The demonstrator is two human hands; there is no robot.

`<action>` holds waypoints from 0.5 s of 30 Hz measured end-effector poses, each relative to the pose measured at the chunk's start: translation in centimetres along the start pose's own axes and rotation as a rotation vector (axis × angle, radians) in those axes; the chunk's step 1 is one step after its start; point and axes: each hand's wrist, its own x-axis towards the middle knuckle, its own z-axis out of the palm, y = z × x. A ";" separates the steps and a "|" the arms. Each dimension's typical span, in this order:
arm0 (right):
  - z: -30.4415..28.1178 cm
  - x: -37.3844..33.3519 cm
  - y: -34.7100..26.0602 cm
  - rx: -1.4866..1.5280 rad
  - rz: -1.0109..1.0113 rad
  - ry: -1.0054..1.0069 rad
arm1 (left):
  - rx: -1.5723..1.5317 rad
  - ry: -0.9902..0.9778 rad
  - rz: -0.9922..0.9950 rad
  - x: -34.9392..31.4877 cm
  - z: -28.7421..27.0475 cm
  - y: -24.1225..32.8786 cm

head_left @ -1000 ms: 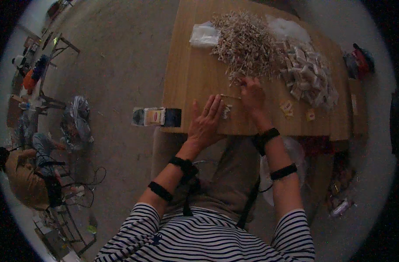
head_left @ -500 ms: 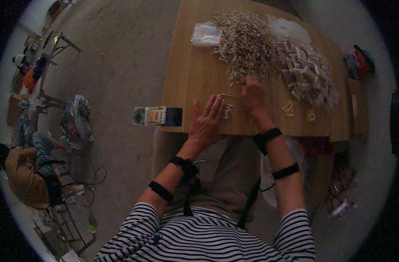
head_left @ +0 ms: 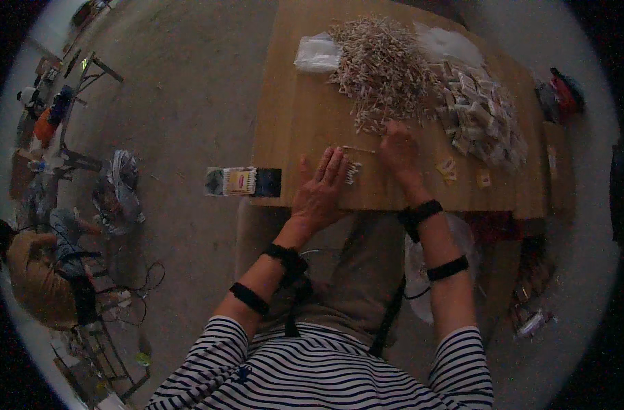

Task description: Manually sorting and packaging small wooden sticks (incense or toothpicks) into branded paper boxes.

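Note:
My left hand [head_left: 320, 188] lies flat on the wooden table [head_left: 281, 130], fingers stretched out. From under it the white tips of several cotton swabs [head_left: 353, 173] stick out in a row. One single cotton swab [head_left: 358, 149] lies crosswise between the hands, near my left fingertips. My right hand [head_left: 399, 147] is closed at the near edge of a large heap of loose cotton swabs [head_left: 380, 65]. Its fingertips point toward the heap, and what they hold, if anything, is too small to make out.
A pack of swabs with a yellow label [head_left: 241, 181] rests at the table's left edge. Clear bags [head_left: 318, 54] lie beside the heap, and filled packets [head_left: 479, 113] pile up at the right. Two yellow cards [head_left: 446, 170] lie nearer. Another person [head_left: 42, 280] sits at far left.
My right hand has shifted slightly right, away from the single swab, which shows more plainly. My left hand stays flat in nearly the same place. The whole view has shifted slightly.

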 end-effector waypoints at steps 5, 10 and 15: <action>1.7 0.1 2.2 -0.127 -0.034 0.106 | 0.013 -0.008 0.009 0.3 0.2 0.0; 0.9 -0.1 2.1 -0.204 -0.205 0.194 | 0.007 -0.005 0.010 0.1 0.0 0.0; 0.8 0.3 2.8 -0.247 -0.240 -0.030 | 0.006 0.033 0.007 0.1 0.3 0.1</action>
